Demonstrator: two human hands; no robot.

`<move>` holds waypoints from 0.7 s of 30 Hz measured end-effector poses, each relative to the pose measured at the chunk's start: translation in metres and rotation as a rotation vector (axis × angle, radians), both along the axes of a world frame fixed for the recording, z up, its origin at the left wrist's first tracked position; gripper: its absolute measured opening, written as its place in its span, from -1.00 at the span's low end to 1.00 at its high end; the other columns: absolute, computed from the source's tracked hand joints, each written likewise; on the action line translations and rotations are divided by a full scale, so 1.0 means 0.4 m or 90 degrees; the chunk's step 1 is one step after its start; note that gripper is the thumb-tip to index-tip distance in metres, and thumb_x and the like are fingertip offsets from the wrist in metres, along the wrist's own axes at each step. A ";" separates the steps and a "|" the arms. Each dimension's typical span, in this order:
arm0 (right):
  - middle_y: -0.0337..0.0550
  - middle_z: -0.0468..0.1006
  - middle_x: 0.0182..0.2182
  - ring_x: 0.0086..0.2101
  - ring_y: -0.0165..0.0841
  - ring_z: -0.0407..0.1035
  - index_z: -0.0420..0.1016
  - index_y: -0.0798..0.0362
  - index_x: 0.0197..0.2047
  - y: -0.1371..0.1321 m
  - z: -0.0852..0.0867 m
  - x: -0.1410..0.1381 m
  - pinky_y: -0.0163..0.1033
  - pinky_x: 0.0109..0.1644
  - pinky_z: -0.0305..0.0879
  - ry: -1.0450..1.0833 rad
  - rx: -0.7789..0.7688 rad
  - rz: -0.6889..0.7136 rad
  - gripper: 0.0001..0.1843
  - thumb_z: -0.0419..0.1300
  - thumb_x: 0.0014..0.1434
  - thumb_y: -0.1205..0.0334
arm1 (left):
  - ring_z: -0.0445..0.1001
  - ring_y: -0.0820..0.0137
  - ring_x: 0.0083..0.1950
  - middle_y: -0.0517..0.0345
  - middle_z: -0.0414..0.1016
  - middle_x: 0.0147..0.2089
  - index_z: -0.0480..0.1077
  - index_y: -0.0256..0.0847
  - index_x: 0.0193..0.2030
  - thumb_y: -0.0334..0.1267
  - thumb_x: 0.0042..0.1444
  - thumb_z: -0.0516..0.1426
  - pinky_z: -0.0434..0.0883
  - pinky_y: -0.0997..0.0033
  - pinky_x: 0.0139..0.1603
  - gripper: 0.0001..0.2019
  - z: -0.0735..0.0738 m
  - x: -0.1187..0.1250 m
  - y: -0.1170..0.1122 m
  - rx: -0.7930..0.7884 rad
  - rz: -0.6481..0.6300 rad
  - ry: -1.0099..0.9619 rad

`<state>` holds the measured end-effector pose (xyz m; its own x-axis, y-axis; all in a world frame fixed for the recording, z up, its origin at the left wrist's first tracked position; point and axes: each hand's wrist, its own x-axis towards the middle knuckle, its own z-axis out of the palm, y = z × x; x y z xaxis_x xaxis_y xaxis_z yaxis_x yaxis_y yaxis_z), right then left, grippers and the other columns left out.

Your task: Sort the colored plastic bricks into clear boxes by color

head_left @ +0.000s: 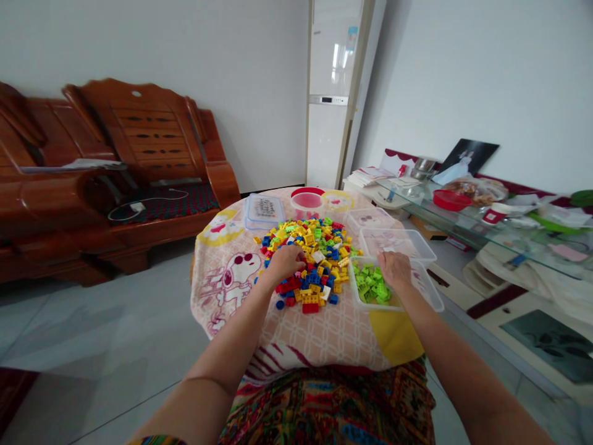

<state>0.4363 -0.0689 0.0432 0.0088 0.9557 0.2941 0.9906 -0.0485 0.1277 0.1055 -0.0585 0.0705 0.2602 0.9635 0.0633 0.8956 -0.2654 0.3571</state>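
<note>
A heap of small coloured bricks (315, 247), red, yellow, blue and green, lies on a cloth-covered table (296, 334). My left hand (285, 259) rests on the left side of the heap, fingers curled down into the bricks. My right hand (393, 267) hovers over a clear plastic tub (428, 295) that holds green bricks (372, 287), fingers bent downward. What either hand grips is hidden under the fingers.
More clear tubs (398, 242) and a lid (264, 210) stand behind the heap, with a red-rimmed (307, 201) and a yellow-rimmed round tub (338, 201). A wooden sofa (115, 167) is left, a cluttered glass shelf (486, 216) right.
</note>
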 end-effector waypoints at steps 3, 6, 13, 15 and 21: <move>0.13 0.67 -0.23 -0.19 -0.18 0.49 0.64 0.18 -0.19 0.000 -0.002 0.002 -0.14 -0.09 0.13 0.000 0.006 0.009 -0.43 -0.18 0.47 0.15 | 0.57 0.26 -0.19 0.07 0.63 -0.26 0.59 -0.17 -0.16 -0.27 0.07 0.27 0.38 0.39 -0.21 -0.81 -0.011 0.011 -0.012 0.025 0.029 0.030; 0.15 0.66 -0.25 -0.19 -0.18 0.49 0.64 0.18 -0.19 0.000 -0.006 0.002 -0.14 -0.08 0.14 0.001 0.016 0.004 -0.43 -0.18 0.47 0.15 | 0.58 0.25 -0.18 0.07 0.63 -0.24 0.58 -0.16 -0.09 -0.29 0.06 0.26 0.38 0.40 -0.20 -0.75 -0.019 0.010 -0.017 0.037 0.038 0.024; 0.14 0.66 -0.23 -0.20 -0.19 0.49 0.64 0.18 -0.20 -0.001 -0.007 0.002 -0.15 -0.09 0.14 0.004 0.018 0.007 -0.46 -0.15 0.46 0.16 | 0.56 0.34 -0.29 0.18 0.63 -0.37 0.64 -0.14 -0.19 -0.30 0.03 0.17 0.38 0.47 -0.25 -0.76 0.010 -0.053 0.013 0.072 0.059 -0.110; 0.13 0.66 -0.23 -0.20 -0.19 0.49 0.63 0.18 -0.20 0.000 -0.008 0.002 -0.15 -0.09 0.14 0.004 0.022 0.006 -0.46 -0.15 0.46 0.17 | 0.54 0.37 -0.36 0.21 0.59 -0.45 0.65 -0.16 -0.24 -0.27 0.04 0.16 0.38 0.49 -0.28 -0.77 0.023 -0.066 0.034 0.078 0.068 -0.179; 0.11 0.67 -0.22 -0.20 -0.21 0.49 0.63 0.17 -0.21 0.003 -0.015 0.005 -0.17 -0.09 0.12 -0.003 0.029 0.009 -0.48 -0.13 0.46 0.17 | 0.49 0.41 -0.48 0.18 0.53 -0.54 0.62 -0.26 -0.28 -0.19 0.08 0.17 0.39 0.52 -0.39 -0.77 0.060 -0.022 0.170 0.084 0.113 -0.441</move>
